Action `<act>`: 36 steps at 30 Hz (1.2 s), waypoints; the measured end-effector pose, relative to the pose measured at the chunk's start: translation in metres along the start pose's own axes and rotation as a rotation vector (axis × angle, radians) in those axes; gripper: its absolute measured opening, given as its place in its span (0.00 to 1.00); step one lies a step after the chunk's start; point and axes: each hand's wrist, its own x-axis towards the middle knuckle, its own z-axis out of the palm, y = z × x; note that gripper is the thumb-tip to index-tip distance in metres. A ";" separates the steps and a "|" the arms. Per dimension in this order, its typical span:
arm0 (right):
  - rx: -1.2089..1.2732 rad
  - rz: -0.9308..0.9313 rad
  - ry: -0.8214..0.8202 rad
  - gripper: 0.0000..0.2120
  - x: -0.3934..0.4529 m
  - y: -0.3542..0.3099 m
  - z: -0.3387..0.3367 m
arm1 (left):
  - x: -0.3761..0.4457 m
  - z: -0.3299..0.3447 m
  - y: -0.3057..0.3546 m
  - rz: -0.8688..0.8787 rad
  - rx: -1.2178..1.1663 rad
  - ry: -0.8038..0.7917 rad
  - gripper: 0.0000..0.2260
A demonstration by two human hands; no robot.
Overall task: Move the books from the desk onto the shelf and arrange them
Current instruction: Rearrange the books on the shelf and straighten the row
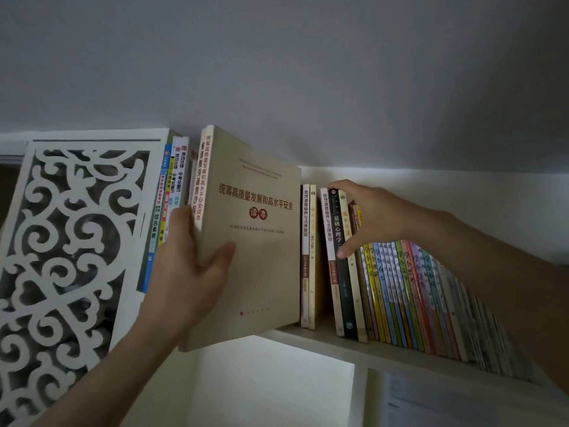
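My left hand (187, 272) grips a thick beige book (255, 241) with red lettering by its spine side, holding it upright in front of the white shelf (400, 354), its lower corner below the shelf board. My right hand (366, 215) rests on the tops of upright books on the shelf, fingers over the black-spined book (343, 272), thumb pressed against its spine. Two thin cream books (308, 257) stand left of a narrow gap. A row of thin colourful books (409, 297) leans off to the right.
A white carved fretwork panel (67, 241) forms the shelf's left side. Several workbooks (167, 204) stand behind the held book at the left. A lower compartment (271, 380) opens under the shelf board. The grey wall rises above.
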 end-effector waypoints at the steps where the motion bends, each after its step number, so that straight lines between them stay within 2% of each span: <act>1: 0.013 -0.005 -0.001 0.53 -0.001 0.000 0.001 | 0.001 -0.001 0.000 -0.001 -0.002 0.000 0.18; 6: 0.095 0.019 -0.004 0.47 0.005 -0.005 0.005 | 0.003 -0.015 -0.005 -0.003 0.021 0.035 0.19; 10: 0.006 0.046 0.069 0.58 0.015 -0.011 0.018 | 0.014 -0.029 -0.016 -0.042 0.031 0.049 0.19; 14: -0.056 0.093 0.110 0.50 0.024 -0.019 0.019 | 0.018 -0.035 -0.029 -0.139 -0.022 0.003 0.19; 19: -0.104 0.098 0.147 0.49 0.041 -0.026 0.024 | 0.015 -0.037 -0.044 -0.238 -0.143 -0.024 0.19; 26: -0.128 0.056 0.133 0.58 0.061 -0.030 0.022 | 0.018 -0.038 -0.053 -0.222 -0.202 -0.029 0.18; 32: -0.146 0.020 0.086 0.46 0.064 -0.035 0.016 | 0.018 -0.042 -0.062 -0.217 -0.281 -0.039 0.17; 36: -0.166 0.010 0.099 0.45 0.063 -0.034 0.017 | 0.020 -0.044 -0.061 -0.233 -0.323 -0.070 0.23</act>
